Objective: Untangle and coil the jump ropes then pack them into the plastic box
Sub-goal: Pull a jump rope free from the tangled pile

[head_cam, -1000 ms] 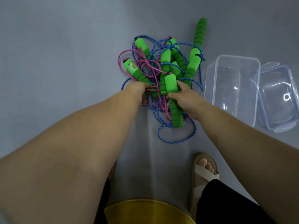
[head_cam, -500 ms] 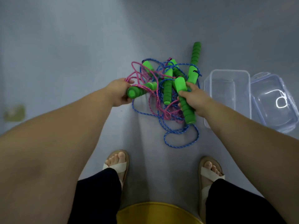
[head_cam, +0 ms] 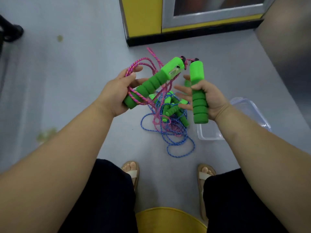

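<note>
Behind the right forearm, a clear plastic box (head_cam: 210, 136) sits on the grey floor (head_cam: 84, 73) with only one rounded corner showing. The floor shows through that corner, and what the hidden part holds cannot be told. Just beyond the arm lies a clear plastic lid (head_cam: 252, 111), also partly covered.

Two bright green jump-rope handles with ribbed foam grips are held up above the floor. The left hand (head_cam: 116, 95) cradles the slanted handle (head_cam: 151, 84), which has a small window on its hard end, in its palm, fingers only loosely bent, and loops of pink braided rope (head_cam: 144, 60) drape over those fingers. The right hand (head_cam: 212, 100) holds the upright handle (head_cam: 196, 71) pinned between thumb and palm, its other fingers spread nearly straight. Pink rope joins the two handle tops.

Below the hands, a tangled heap (head_cam: 171, 110) of more green handles lies on the floor, wound in pink rope and blue braided rope (head_cam: 183, 152). The heap is blurred and overlapped, so neither handles nor ropes in it can be counted surely.

Two sandalled feet (head_cam: 133, 172) stand near the heap. A yellow curved object (head_cam: 168, 219) is cut off at the bottom edge, a yellow panel (head_cam: 143, 15) at the top, and a dark shape (head_cam: 10, 32) at the left.
</note>
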A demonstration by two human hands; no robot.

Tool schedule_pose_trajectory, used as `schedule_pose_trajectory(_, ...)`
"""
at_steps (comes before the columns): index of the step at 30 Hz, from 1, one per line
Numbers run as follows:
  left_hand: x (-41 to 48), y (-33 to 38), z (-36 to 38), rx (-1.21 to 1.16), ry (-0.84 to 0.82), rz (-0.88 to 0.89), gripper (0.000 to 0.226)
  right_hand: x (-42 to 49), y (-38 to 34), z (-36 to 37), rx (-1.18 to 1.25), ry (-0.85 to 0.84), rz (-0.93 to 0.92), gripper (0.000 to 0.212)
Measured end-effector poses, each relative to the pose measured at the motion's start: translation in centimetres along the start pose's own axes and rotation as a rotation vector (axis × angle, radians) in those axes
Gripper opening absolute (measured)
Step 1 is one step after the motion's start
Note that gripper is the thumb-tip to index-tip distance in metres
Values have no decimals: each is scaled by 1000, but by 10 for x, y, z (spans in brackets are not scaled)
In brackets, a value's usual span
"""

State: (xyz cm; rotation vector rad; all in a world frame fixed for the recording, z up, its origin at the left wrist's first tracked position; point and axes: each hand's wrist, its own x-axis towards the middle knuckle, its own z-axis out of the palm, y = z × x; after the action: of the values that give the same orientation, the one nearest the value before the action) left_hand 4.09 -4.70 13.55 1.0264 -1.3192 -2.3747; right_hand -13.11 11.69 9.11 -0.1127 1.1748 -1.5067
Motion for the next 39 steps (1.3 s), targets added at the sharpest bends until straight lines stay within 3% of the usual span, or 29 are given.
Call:
schedule_pose_trajectory(4, -26, 9, 38, -40, 21, -59, 26, -31, 19, 21, 35, -68, 48, 58)
schedule_pose_trajectory(7, -31, 9, 55, -84, 104, -98, 24, -56, 33, 42, -67, -115, 104, 13)
schedule_pose_trajectory(9, -31, 5, 53, -13, 190, -92, 24, -69, 30, 42, -63, -96, 129, 17)
schedule_pose_trajectory(14, -24, -16, 14, 29, 314, -194, 32, -82, 0, 2, 187, 142, 14, 20)
schedule_pose_trajectory(18, -30, -40, 13, 194, 105, -415, 37, -81, -8, -2, 373, 159, -135, 18)
schedule_pose_trajectory(22, -39, -55, 20, 516, -227, -535, 14, -76, -12, 3, 428, 188, -208, 16)
schedule_pose_trajectory(26, -35, -60, 7, 941, -257, -585, 24, -75, -18, -2, 471, 199, -241, 15)
schedule_pose_trajectory(29, -29, -57, -4, 1132, -122, -449, 24, -74, -20, -6, 422, 210, -223, 12)
schedule_pose_trajectory(33, -19, -59, -10, 894, 336, -219, 59, -78, -21, 2, 319, 162, -221, 14)
schedule_pose_trajectory(35, -16, -61, -5, 858, 451, -173, 68, -84, -27, 20, 340, 84, -236, 17)
schedule_pose_trajectory(37, -19, -69, 13, 685, 403, -190, 66, -89, -29, 41, 356, 15, -224, 19)
schedule_pose_trajectory(39, -26, -77, 36, 440, 189, -197, 71, -94, -29, 58, 354, -38, -196, 19)
